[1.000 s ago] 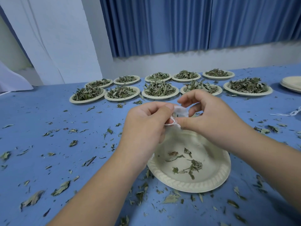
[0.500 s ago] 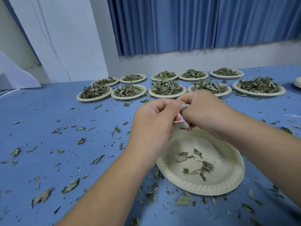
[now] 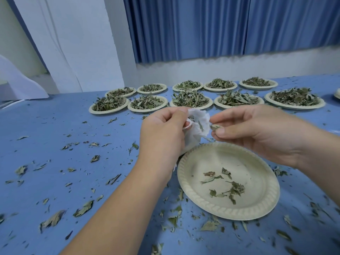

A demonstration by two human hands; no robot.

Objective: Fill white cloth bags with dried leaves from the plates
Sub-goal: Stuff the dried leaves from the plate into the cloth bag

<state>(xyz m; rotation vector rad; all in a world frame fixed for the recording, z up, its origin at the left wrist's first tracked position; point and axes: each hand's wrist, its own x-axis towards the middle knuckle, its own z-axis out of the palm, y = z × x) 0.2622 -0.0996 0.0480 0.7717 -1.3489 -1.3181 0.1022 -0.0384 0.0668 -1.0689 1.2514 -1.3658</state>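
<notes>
My left hand (image 3: 162, 133) grips a small white cloth bag (image 3: 197, 126) by its gathered mouth, just above the far edge of a near paper plate (image 3: 257, 205). The bag's mouth is open and faces my right hand. A few dried leaves (image 3: 233, 188) lie on that plate. My right hand (image 3: 257, 131) sits just right of the bag and pinches a small dried leaf (image 3: 215, 127) between thumb and fingers, a short gap from the bag's rim.
Two rows of paper plates heaped with dried leaves (image 3: 190, 100) stand at the back of the blue table (image 3: 55, 144). Loose leaf bits (image 3: 83, 208) are scattered all over it. A white string (image 3: 335, 131) lies at the right edge.
My hands have drawn apart: the right one left the bag's mouth and now holds a leaf beside it. The bag's mouth has spread open in my left hand.
</notes>
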